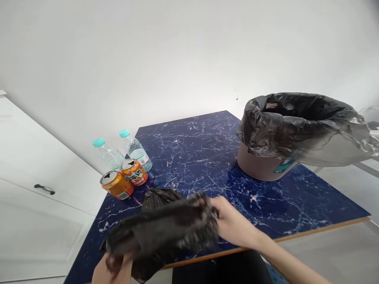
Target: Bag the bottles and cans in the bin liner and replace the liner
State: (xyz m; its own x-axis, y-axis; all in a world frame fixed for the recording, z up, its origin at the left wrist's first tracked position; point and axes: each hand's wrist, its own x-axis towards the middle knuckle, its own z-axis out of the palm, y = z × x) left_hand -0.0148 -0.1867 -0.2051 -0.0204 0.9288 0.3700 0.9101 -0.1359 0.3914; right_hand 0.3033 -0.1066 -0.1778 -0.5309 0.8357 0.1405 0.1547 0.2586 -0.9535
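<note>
A black plastic bag (166, 228) stretches between my two hands over the table's front edge, its opening spread and partly blurred. My left hand (114, 268) grips the bag's rim at the lower left. On the other side my right hand (226, 221) is closed on the rim, its fingertips hidden in the plastic. Just behind it, a dark crumpled plastic bundle (160, 197) rests on the table; whether it is part of the same bag I cannot tell.
Two orange cans (117, 185) and two clear bottles (137, 152) with turquoise caps stand at the table's left. A brownish bin (257, 163) lined with a black bag (272, 130) stands at the right on the blue marbled table (195, 146). A white cabinet (35, 221) adjoins the left side.
</note>
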